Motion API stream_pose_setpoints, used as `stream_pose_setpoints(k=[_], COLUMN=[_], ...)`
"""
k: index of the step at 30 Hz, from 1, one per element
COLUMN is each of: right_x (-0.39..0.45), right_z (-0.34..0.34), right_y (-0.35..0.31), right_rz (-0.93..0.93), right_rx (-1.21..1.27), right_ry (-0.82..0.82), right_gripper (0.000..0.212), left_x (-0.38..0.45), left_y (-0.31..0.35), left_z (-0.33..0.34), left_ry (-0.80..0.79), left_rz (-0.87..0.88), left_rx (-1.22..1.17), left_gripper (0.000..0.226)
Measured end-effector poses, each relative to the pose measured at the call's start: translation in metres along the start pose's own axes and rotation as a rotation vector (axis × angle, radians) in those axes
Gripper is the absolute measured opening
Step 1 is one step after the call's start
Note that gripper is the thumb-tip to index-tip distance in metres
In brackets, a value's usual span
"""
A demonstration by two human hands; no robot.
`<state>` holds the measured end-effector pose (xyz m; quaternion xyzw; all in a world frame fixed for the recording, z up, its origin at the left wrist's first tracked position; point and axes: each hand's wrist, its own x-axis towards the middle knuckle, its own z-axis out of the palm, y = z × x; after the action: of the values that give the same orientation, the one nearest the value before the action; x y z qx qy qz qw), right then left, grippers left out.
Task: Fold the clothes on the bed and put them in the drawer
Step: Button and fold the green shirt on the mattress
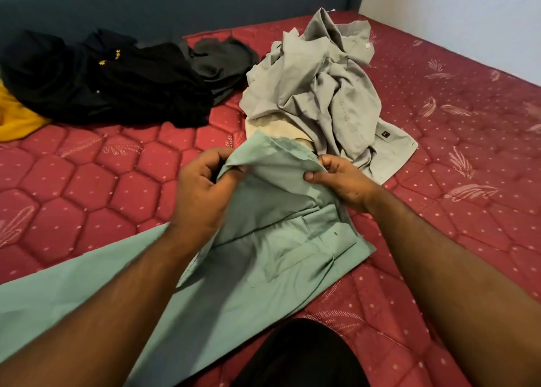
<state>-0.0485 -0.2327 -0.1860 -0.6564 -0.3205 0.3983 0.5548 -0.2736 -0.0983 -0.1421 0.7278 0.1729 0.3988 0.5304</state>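
On red mattress [87, 187], near edge: green trousers [278, 240] spread flat, legs trailing off to person's left. Left hand [202, 187] and right hand [342, 181] both pinching waistband, lifted a bit off bed. Looks like squaring-up stage before first fold. Tip imo: line up the 2 waistband corners, tug seams flat, then fold leg over leg. Grey shirt [328, 94] heap just beyond, black clothes [117, 79] far left, all unfolded. Drawer not in view.
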Motion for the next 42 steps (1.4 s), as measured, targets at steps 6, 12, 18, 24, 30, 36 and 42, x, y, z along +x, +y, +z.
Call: stream_pose_setpoints(k=[6, 12, 18, 24, 30, 36, 42], right_x=[0.013, 0.019, 0.017, 0.021, 0.038, 0.005, -0.012], right_z=[0.001, -0.008, -0.012, 0.014, 0.039, 0.103, 0.097], right_y=[0.001, 0.023, 0.023, -0.001, 0.008, 0.01, 0.052], right_rz=[0.222, 0.361, 0.189, 0.256, 0.262, -0.517, 0.127], right_rx=[-0.603, -0.548, -0.717, -0.763, -1.043, -0.98, -1.279], right_ry=[0.173, 0.317, 0.589, 0.314, 0.502, 0.455, 0.093], right_gripper=[0.052, 0.049, 0.022, 0.058, 0.038, 0.042, 0.076], left_x=[-0.015, -0.033, -0.044, -0.049, -0.048, -0.055, -0.095], left_y=[-0.012, -0.034, -0.053, -0.063, -0.072, -0.058, -0.092], left_z=[0.025, 0.058, 0.076, 0.087, 0.081, 0.022, -0.113], left_ry=[-0.002, -0.43, -0.645, -0.756, -0.837, -0.562, -0.656], left_rz=[0.018, -0.141, 0.054, 0.05, 0.064, 0.066, -0.402], left_rx=[0.114, 0.278, 0.593, 0.714, 0.729, 0.558, 1.211], left_gripper=[0.018, 0.02, 0.027, 0.03, 0.039, 0.04, 0.085])
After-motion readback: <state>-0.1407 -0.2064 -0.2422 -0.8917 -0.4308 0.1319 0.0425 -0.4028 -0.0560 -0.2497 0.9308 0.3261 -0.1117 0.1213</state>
